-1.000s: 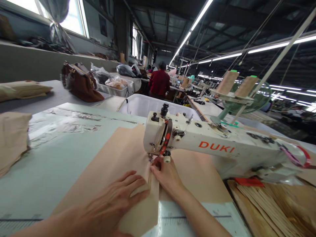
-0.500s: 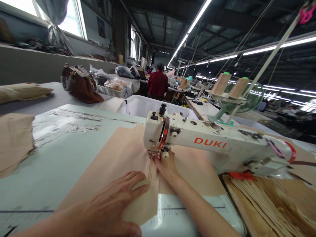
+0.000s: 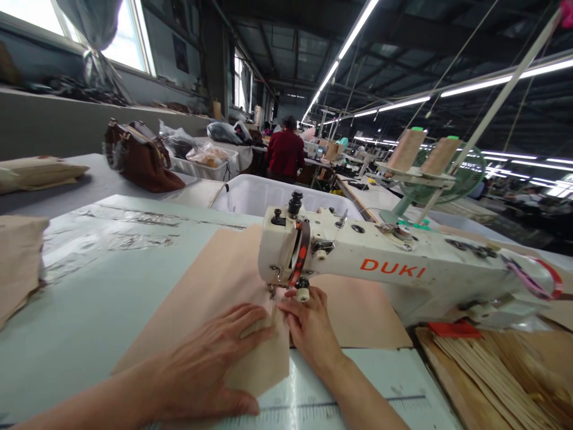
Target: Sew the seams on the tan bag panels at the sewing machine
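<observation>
A large beige fabric panel (image 3: pixel 197 298) lies on the pale green sewing table, running under the head of a white sewing machine (image 3: pixel 340 257). My left hand (image 3: pixel 210 352) rests flat on the panel, fingers stretched toward the presser foot (image 3: pixel 272 291) and thumb spread near the lower edge. Just right of the foot, my right hand (image 3: pixel 311 322) has thumb and fingers pinched on the fabric by a narrow folded strip (image 3: pixel 274 313). Its fingertips are close under the machine head and partly hidden by a knob. The needle point is too small to make out.
Stacked beige pieces (image 3: pixel 496 370) lie at the right, with a red object (image 3: pixel 454 329) on them. More fabric (image 3: pixel 20 257) is at the left. Behind stand a white bin (image 3: pixel 250 191), a brown handbag (image 3: pixel 145 158) and thread cones (image 3: pixel 407 149). A person in red (image 3: pixel 285 152) is farther back.
The panel's lower edge has moved slightly toward the machine, and my left hand has slid forward with it. My right hand's fingers have shifted a little right and are more bent. The view has shifted slightly.
</observation>
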A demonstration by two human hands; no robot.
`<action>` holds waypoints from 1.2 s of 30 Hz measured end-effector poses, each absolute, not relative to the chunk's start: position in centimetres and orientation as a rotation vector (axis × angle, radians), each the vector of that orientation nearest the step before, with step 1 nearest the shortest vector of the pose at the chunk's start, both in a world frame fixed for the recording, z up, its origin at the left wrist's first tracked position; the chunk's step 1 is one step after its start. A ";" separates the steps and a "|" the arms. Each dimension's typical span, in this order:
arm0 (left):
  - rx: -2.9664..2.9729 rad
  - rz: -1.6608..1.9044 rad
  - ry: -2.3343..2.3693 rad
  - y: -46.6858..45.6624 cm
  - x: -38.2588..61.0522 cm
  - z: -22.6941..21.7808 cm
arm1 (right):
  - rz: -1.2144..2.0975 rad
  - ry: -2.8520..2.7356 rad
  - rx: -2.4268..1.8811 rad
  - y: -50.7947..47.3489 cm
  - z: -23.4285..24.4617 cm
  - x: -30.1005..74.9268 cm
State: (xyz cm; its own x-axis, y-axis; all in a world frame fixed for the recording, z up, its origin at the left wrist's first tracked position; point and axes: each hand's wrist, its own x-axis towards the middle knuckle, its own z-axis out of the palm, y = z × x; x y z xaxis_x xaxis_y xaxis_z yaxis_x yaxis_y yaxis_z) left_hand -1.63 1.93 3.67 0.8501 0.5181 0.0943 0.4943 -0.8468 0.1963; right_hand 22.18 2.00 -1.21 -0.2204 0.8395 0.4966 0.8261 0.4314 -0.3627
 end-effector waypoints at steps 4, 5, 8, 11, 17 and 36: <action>2.872 0.308 0.753 3.1 -1.1 3.1 | 0.012 -2.044 -1.395 1.7 -1.1 22.2; 2.873 0.350 0.745 3.5 -1.0 2.8 | 0.016 -2.040 -1.394 1.7 -1.1 22.2; 2.869 0.401 0.726 4.5 -0.8 2.0 | 0.044 -2.016 -1.401 1.7 -1.2 22.2; 2.851 0.339 0.686 5.4 -0.8 1.6 | 0.071 -1.992 -1.404 1.7 -1.3 22.2; 2.803 0.317 0.661 5.6 -0.7 1.7 | 0.071 -1.988 -1.429 1.6 -1.4 22.0; 2.799 0.356 0.725 6.4 -0.4 -0.2 | 0.064 -1.957 -1.530 2.0 -1.1 21.7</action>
State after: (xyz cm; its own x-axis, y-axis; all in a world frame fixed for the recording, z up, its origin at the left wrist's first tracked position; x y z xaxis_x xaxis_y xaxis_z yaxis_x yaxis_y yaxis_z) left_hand -0.40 6.43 -0.16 0.8481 0.4998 0.1757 0.4444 -0.8517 0.2775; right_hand 21.74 2.02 -1.13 -0.1127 0.8848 0.4522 0.8533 0.3194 -0.4121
